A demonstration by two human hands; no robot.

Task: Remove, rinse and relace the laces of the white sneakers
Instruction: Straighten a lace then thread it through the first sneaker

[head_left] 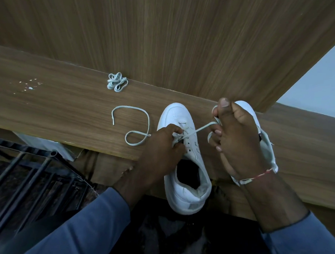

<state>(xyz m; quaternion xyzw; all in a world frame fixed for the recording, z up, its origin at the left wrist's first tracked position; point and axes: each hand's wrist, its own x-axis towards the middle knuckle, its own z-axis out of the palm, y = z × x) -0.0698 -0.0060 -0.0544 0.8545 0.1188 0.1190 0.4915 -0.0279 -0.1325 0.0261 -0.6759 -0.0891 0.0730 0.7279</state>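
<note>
The white sneaker (181, 114) is lying on the wooden ledge (64, 105), toe pointing at the wood panel (177, 39) and heel hanging over the near edge; its opening is showing only a dark inside. The lace (201, 128) is running through the lowest eyelets, one end trailing in a loose curl across the ledge to the left, the other stretching taut to the right.

The left hand (161, 144) is resting over the eyelets, fingers curled together and pinching the lace there. The right hand (239, 134) is hovering raised just beside the shoe, thumb pointing up, fingers curled and gripping the lace's other end, a thread band (258, 175) sitting on its wrist.

The second sneaker (266, 147) is lying behind that hand, mostly hidden. A bundled lace (117, 83) is sitting against the panel, well apart. A black metal rack (29, 169) is standing below left.
</note>
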